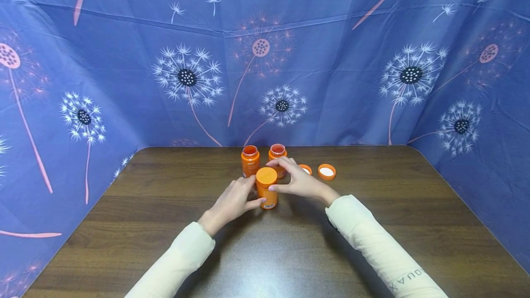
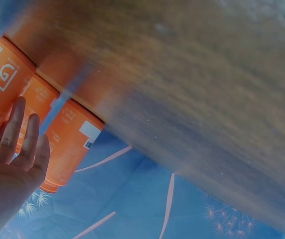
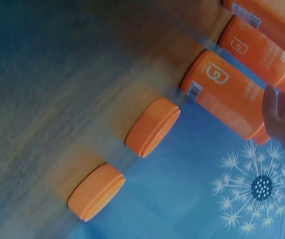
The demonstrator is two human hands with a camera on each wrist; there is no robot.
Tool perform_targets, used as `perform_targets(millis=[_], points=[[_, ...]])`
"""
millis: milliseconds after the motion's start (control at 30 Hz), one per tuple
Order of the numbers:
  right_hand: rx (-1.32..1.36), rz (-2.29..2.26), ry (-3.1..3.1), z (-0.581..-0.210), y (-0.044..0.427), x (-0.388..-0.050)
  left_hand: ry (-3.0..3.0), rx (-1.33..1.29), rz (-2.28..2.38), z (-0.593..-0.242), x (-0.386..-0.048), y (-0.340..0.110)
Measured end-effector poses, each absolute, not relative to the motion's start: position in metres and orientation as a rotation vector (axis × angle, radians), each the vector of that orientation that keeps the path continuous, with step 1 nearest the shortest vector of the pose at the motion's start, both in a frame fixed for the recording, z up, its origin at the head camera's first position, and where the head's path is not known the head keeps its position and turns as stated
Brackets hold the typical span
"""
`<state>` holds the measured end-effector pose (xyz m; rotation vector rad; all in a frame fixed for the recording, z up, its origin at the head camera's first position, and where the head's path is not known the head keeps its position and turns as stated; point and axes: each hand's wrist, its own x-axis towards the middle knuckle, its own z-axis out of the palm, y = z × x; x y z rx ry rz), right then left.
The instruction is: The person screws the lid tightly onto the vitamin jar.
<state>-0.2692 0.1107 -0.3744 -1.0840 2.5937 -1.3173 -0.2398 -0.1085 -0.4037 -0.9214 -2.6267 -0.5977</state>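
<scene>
A capped orange bottle (image 1: 268,199) stands upright on the table between both hands. My left hand (image 1: 233,199) holds its body from the left, thumb at the front. At the top, my right hand (image 1: 300,181) grips the orange lid (image 1: 266,175), thumb on the near side and index finger behind. In the left wrist view the fingers of the left hand (image 2: 13,164) lie alongside the bottle (image 2: 0,74). Only the bottle's lower part (image 3: 277,22) shows in the right wrist view, at the top corner, with the fingers of the right hand (image 3: 284,117) below.
Two uncapped orange bottles, left (image 1: 250,164) and right (image 1: 278,151), stand just behind. Two loose orange lids with white insides, one (image 1: 305,168) partly behind the right hand and the other (image 1: 327,172) farther right, lie on the wooden table (image 1: 165,187). A blue dandelion-print cloth (image 1: 331,105) hangs behind.
</scene>
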Motion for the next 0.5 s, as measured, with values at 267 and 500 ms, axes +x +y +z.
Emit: perform_targets(millis=[267, 500], points=[[-1.110, -1.274, 2.522, -0.3668, 0.1150, -0.2686, -2.633, -0.924, -0.604, -0.4034, -0.2396, -0.1088], [-1.104, -1.243, 2.538, -0.3660, 0.1150, -0.2707, -2.636, -0.924, -0.607, -0.4037, -0.2397, -0.1090]])
